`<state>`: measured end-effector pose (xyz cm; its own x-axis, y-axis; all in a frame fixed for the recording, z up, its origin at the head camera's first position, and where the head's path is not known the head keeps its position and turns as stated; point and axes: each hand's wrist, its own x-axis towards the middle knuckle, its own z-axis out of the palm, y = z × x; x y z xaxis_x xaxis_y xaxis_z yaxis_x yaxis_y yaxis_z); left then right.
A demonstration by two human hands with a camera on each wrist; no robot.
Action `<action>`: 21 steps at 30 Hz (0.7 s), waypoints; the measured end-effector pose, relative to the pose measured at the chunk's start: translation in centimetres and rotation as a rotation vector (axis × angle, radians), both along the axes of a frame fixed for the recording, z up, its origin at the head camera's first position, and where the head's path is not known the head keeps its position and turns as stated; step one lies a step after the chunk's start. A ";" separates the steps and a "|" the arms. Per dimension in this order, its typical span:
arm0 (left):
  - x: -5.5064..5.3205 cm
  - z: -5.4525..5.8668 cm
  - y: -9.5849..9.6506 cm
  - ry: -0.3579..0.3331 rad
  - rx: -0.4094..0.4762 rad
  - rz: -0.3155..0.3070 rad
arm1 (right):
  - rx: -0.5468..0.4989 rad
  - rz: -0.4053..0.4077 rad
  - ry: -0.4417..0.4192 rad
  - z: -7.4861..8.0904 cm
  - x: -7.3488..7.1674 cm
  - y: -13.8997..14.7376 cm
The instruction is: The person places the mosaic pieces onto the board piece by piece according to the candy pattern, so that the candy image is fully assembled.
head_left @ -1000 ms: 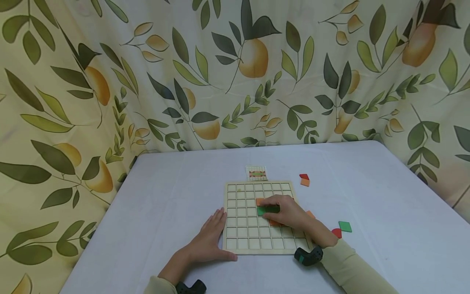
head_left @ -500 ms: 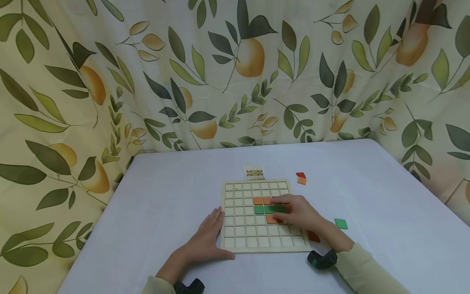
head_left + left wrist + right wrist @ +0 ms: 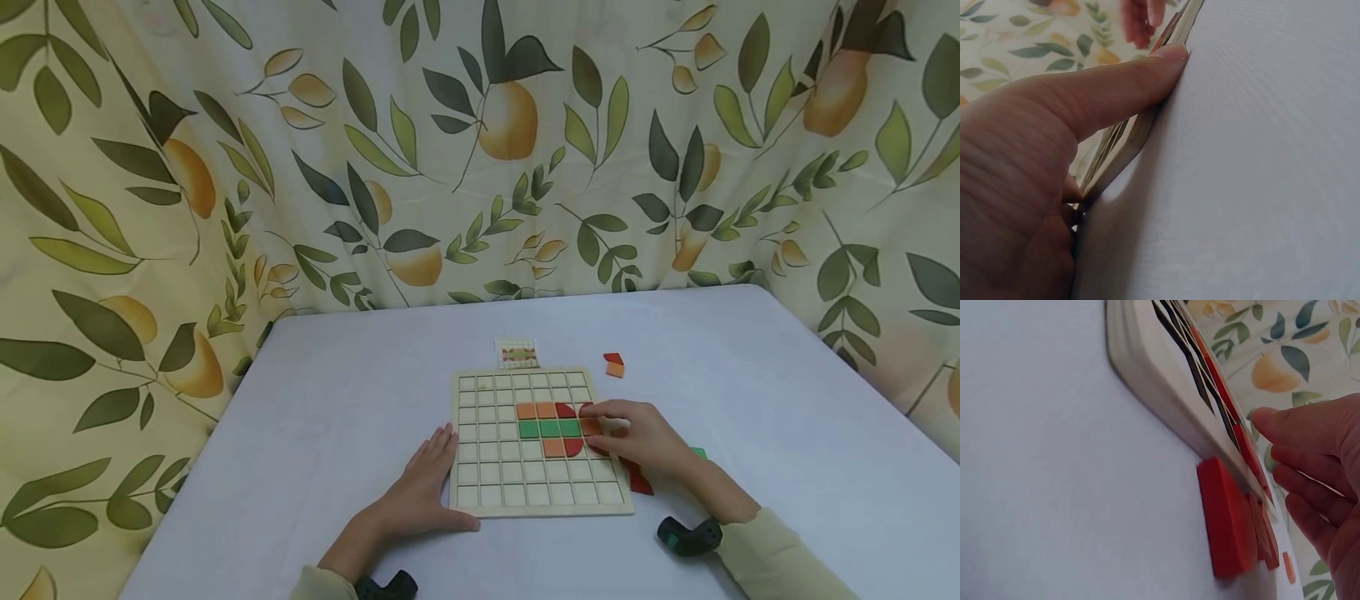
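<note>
A wooden grid board point(image 3: 495, 475) lies on the table. My left hand point(image 3: 422, 487) rests flat against its left side, fingers straight; in the left wrist view the thumb point(image 3: 1129, 87) lies along the board's edge. Over the board's right column, my right hand point(image 3: 648, 437) has thumb and fingers spread apart at an orange tile point(image 3: 590, 427) and partly hidden red tiles. I see nothing pinched in that hand point(image 3: 1322, 469). Left of it sit green tiles point(image 3: 549, 428), orange tiles point(image 3: 536, 410), and rounded red tiles point(image 3: 573, 447) in the cells.
Behind the board lies a small pattern card point(image 3: 517, 353). Orange and red tiles point(image 3: 615, 367) lie at the back right. Loose red pieces point(image 3: 639, 480) touch the board's right side, and a green tile point(image 3: 697, 452) is half hidden behind the right forearm. A leafy curtain hangs behind.
My right hand has moved right across the board, uncovering green, orange and red tiles in the middle rows. My left hand has stayed in place. The head view has shifted slightly.
</note>
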<state>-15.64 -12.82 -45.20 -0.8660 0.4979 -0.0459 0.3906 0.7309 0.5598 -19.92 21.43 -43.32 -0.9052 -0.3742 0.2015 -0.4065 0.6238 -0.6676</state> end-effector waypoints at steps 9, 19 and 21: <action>0.0 0.0 0.0 -0.004 0.001 0.001 | 0.020 -0.072 -0.034 -0.1 0.6 2.0; 0.0 -0.1 -0.1 0.006 0.000 -0.008 | 0.058 -0.097 -0.100 0.2 0.6 3.3; -0.1 -0.1 -0.1 0.011 -0.001 -0.009 | 0.071 -0.086 -0.106 0.3 0.5 3.5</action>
<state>-15.70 -12.90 -45.31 -0.8617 0.5061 -0.0372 0.4034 0.7276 0.5549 -19.38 24.90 -43.07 -0.9493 -0.3040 0.0793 -0.2792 0.7006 -0.6566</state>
